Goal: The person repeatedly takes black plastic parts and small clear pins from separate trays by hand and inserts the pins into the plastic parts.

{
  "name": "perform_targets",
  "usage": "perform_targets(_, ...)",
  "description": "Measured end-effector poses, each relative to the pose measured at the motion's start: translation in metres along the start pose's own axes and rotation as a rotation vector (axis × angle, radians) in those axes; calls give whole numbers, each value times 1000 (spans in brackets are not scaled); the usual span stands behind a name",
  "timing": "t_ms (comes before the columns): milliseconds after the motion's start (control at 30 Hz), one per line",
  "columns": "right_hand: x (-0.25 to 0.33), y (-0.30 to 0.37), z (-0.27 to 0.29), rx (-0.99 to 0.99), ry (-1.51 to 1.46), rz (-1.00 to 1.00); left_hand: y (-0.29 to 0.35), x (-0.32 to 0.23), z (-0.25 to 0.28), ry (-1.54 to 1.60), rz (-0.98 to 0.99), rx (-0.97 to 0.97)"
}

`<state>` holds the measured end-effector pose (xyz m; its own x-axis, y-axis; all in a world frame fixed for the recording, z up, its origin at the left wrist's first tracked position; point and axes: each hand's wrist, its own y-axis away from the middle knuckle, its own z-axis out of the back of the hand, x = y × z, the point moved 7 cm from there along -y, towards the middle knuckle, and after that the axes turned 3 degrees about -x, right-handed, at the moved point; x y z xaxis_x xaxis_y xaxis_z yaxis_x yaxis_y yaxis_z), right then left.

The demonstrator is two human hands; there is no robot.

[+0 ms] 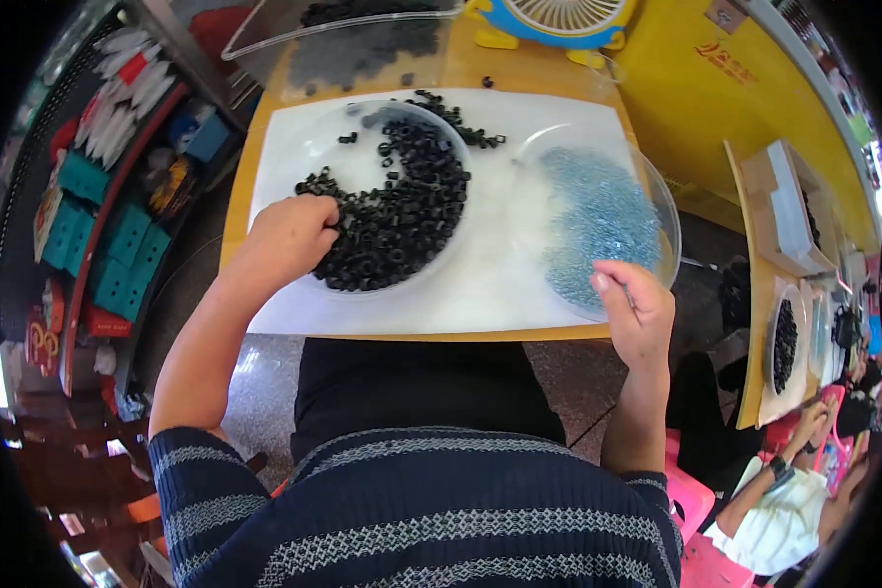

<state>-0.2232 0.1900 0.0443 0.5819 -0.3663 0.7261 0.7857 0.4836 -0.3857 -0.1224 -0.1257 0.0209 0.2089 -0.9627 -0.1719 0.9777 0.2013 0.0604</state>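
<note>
A clear round tray (305,147) stands on the left of a white sheet (495,265), with many small black ring-like pieces (392,230) heaped in it. At the heap's left edge is my left hand (302,231), fingers curled together; whatever they hold is hidden. To the right, a second clear round tray (671,220) contains a spread of tiny pale-blue glassy pieces (603,216). Over its near edge, my right hand (639,304) has thumb and forefinger pinched together. Anything between those fingertips is too small to make out.
Loose black pieces (456,122) lie beyond the left tray. A clear rectangular bin (363,59) and a blue-and-yellow fan (559,18) stand at the table's far side. Shelves (118,235) line the left. A person (784,500) sits at another table on the right.
</note>
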Motion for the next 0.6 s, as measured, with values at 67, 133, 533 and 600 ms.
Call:
perform_targets(67, -10, -5, 4, -23, 17, -52, 3, -4, -2, 13, 11, 3)
perform_targets(133, -16, -10, 4, -26, 75, -57, 4, 0, 3, 286, 124, -41)
perform_targets(533, -12, -55, -78, 340, 639, 260, 14, -5, -24, 2123, 237, 50)
perform_targets(600, -4, -54, -84, 407, 725, 304, 14, -12, -30, 2202, 212, 97)
